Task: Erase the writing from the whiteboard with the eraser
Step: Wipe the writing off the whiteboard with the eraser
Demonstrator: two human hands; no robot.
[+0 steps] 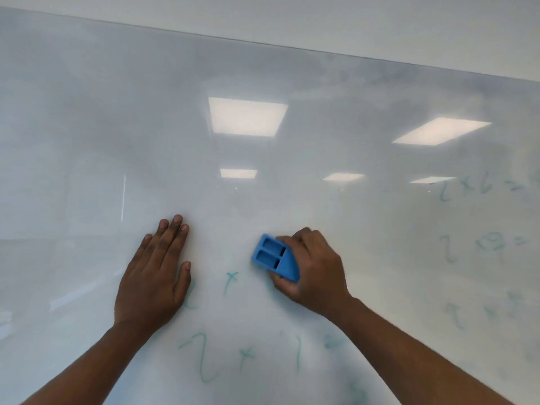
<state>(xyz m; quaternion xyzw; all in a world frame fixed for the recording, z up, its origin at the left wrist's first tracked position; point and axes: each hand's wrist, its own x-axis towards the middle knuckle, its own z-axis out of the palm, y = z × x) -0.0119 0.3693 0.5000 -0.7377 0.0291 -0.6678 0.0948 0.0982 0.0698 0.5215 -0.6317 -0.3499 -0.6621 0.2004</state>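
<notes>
Right hand (pixel 314 270) curled round the blue eraser (pixel 274 257), just right of frame centre, pressing it to the whiteboard (pixel 117 127). Left hand (pixel 155 276) flat on the board left of centre, fingers straight and together, holding nothing. Between and below the hands, faint teal writing (pixel 201 356): an "x" just under the eraser, a "2 x 1 =" line near the bottom edge. More smeared sums (pixel 467 190) at far right. Ceiling light reflections (pixel 247 116) across upper middle of the board.
</notes>
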